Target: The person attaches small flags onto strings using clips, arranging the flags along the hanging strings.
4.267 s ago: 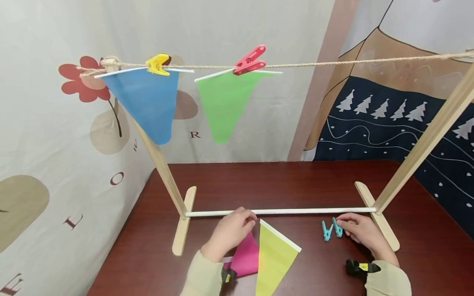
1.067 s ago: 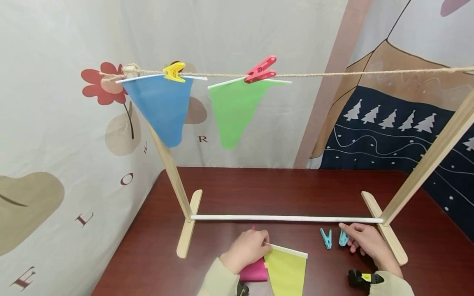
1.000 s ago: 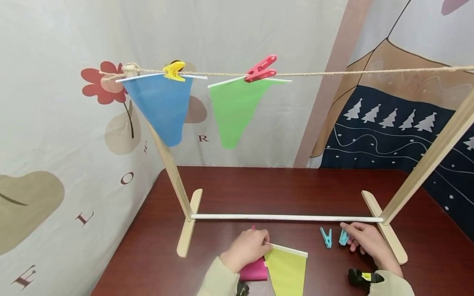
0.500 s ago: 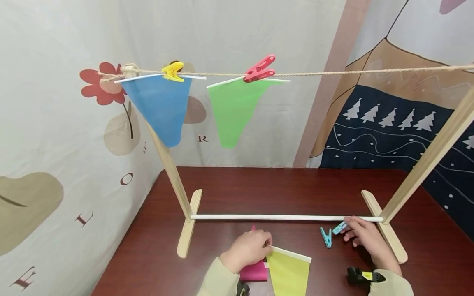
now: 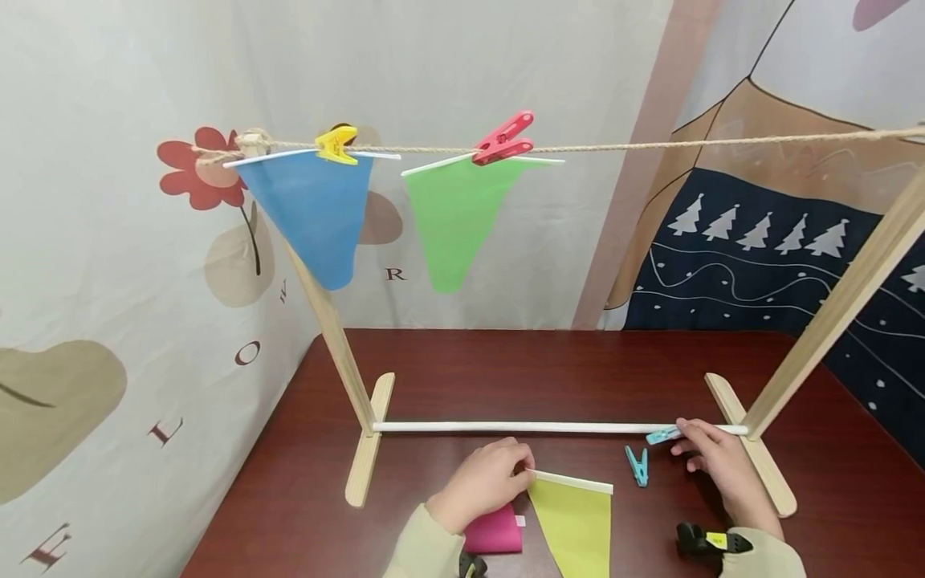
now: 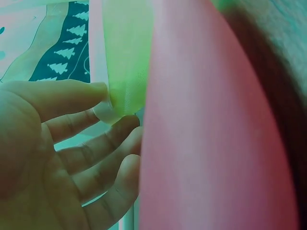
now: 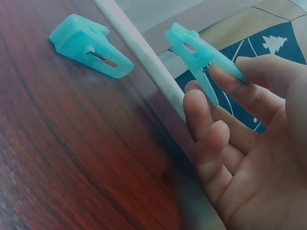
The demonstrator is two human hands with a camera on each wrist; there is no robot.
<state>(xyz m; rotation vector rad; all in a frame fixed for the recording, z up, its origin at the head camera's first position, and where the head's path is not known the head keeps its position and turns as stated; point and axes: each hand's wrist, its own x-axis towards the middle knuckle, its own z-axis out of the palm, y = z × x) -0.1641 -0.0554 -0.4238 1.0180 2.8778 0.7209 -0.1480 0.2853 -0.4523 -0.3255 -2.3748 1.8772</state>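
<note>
My left hand (image 5: 486, 483) pinches the left corner of a yellow pennant (image 5: 578, 522) by its white top edge; the left wrist view shows thumb and finger on that white strip (image 6: 101, 103). Below the same hand lies a pink pennant (image 5: 495, 534), partly covered by the hand and sleeve. My right hand (image 5: 723, 466) holds one light blue clothespin (image 5: 662, 435) by a handle between thumb and finger, raised off the table. In the right wrist view its handles are spread (image 7: 194, 55). A second light blue clothespin (image 5: 638, 467) lies on the table just left of it.
A rope (image 5: 650, 146) spans a wooden stand with posts (image 5: 328, 337) at both sides. On it hang a blue pennant (image 5: 311, 217) under a yellow clip (image 5: 336, 145) and a green pennant (image 5: 455, 217) under a red clothespin (image 5: 503, 140). A white rod (image 5: 520, 427) joins the feet.
The right hand has lifted one light blue clothespin from beside the other and tilted it level. The left hand has moved from the pink pennant to the yellow one, whose corner it has shifted slightly rightward.
</note>
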